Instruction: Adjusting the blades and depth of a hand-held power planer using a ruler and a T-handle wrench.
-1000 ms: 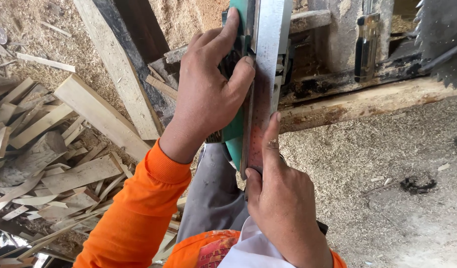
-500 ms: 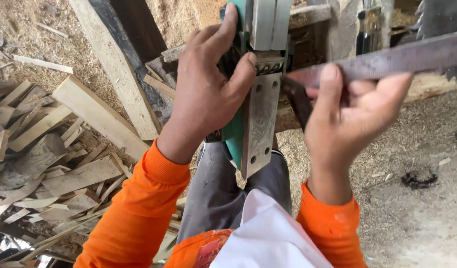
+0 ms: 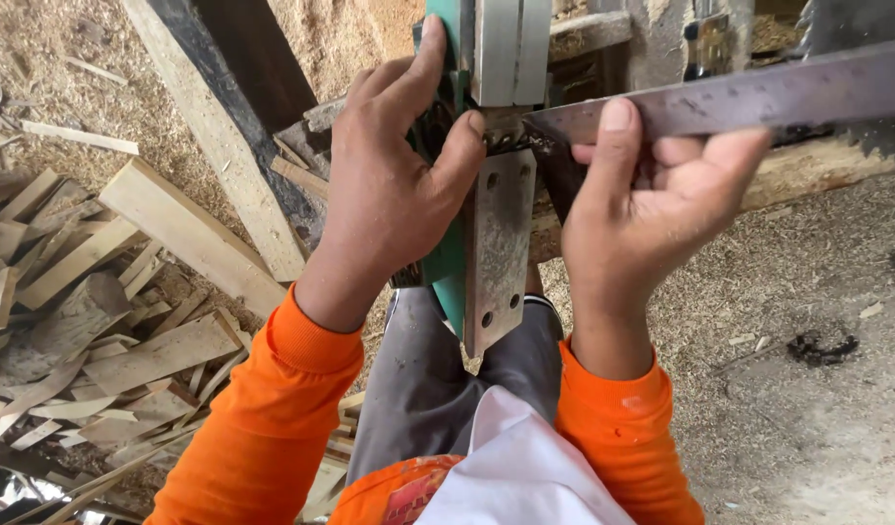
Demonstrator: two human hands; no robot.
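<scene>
Overhead, a person in bright orange sleeves works at a grey metal plate (image 3: 499, 248), a flat, scuffed bar drilled with round holes, which hangs upright against a green-painted machine part (image 3: 447, 262). To the left of the plate, the left hand (image 3: 394, 194) wraps around the green part, fingers curled closed over its far edge and the thumb pressed against the plate's top corner. To the right of the plate, the right hand (image 3: 647, 209) is closed on a long steel saw blade (image 3: 758, 97), dull grey and speckled with rust; the thumb lies flat on the blade's face and the fingers curl beneath it. The blade runs rightwards and slightly up from the plate, its narrow end touching the plate's top edge. Behind the plate lies a rough, pale log (image 3: 817, 165) with a splintered surface. Well to the left of the plate, a heap of split wood offcuts (image 3: 88, 321) spreads over sawdust, flat slats lying at all angles. To the right of the plate, the ground (image 3: 807, 408) is grey, gritty and dusted with wood chips.
</scene>
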